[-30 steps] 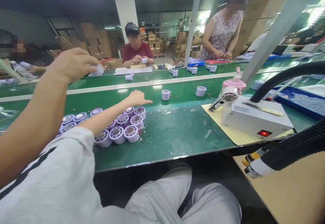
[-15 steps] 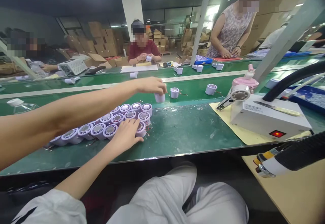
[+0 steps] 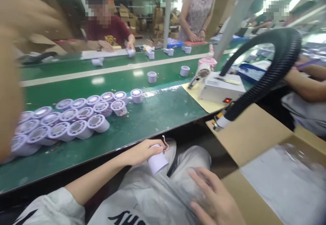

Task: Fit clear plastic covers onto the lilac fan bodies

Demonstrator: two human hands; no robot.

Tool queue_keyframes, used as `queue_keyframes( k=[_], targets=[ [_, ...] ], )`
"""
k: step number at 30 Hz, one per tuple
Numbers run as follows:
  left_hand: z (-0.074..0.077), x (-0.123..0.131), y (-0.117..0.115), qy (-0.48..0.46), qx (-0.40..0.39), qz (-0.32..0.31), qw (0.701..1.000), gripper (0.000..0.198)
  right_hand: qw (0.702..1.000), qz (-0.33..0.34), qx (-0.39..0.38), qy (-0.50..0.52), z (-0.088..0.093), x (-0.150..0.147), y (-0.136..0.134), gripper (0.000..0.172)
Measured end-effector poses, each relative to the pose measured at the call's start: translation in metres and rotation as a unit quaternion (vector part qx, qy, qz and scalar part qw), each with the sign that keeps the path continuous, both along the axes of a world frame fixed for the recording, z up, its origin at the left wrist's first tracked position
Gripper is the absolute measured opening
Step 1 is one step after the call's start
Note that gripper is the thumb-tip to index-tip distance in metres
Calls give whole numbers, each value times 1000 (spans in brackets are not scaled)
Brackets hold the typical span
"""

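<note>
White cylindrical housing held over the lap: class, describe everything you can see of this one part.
The white cylindrical housing is a small, smooth, plain drum that looks like plastic. It is tilted, with its lower end pointing down and to the right. Thin wires, one of them red, curl out near its upper end. The left hand grips that upper end with its fingers wrapped round it, hiding the top. The housing sits over the pale trousers, below the edge of the green table. Whether it touches the trousers is unclear.

Your white shirt (image 3: 119, 206) carries bold black letters, cut off at the lower edge and unreadable; you find no other legible text
</note>
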State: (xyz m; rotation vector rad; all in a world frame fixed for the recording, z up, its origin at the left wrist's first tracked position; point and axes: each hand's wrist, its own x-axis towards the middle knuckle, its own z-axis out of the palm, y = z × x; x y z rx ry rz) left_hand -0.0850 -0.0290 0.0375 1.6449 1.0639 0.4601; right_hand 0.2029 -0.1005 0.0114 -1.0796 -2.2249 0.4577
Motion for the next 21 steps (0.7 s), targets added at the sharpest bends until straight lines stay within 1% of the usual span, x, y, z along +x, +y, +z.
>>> queue_keyframes(
  k=[1,3,6,8,10,11,13,15,16,18,19,20,21],
  targets=[
    [-7,13,6,-22,-31,-45,998,27,999,10,27,-30,1,-8,-1,47],
    [-17,34,15,-37,-58,-123,990,25,995,-3,43,-88,4,-21,2,49],
    [-21,53,21,-25,-40,-202,978,24,990,-30,1,-141,8,-26,10,46],
    [-19,56,22,-4,-12,-229,973,23,987,-51,-37,-149,10,-24,13,44],
    [-15,56,21,15,12,-242,970,22,984,-71,-68,-149,9,-21,14,44],
    [-13,56,21,22,23,-248,968,22,982,-74,-80,-151,8,-20,14,43],
    [-9,56,19,31,40,-259,965,21,980,-59,-102,-158,4,-20,15,39],
    [-8,57,17,42,53,-253,965,21,978,-44,-133,-153,0,-20,17,31],
    [-8,57,16,45,61,-238,968,20,978,-42,-154,-136,-1,-20,18,27],
    [-12,57,14,37,81,-183,979,20,974,-39,-210,-69,-3,-20,20,16],
    [-15,57,14,25,93,-150,984,24,970,-37,-239,-25,-3,-19,21,8],
    [-19,56,13,12,104,-119,987,31,964,-38,-262,21,-3,-18,21,5],
    [-23,56,12,-2,114,-94,989,41,958,-44,-277,65,-2,-18,22,15]
  ],
)
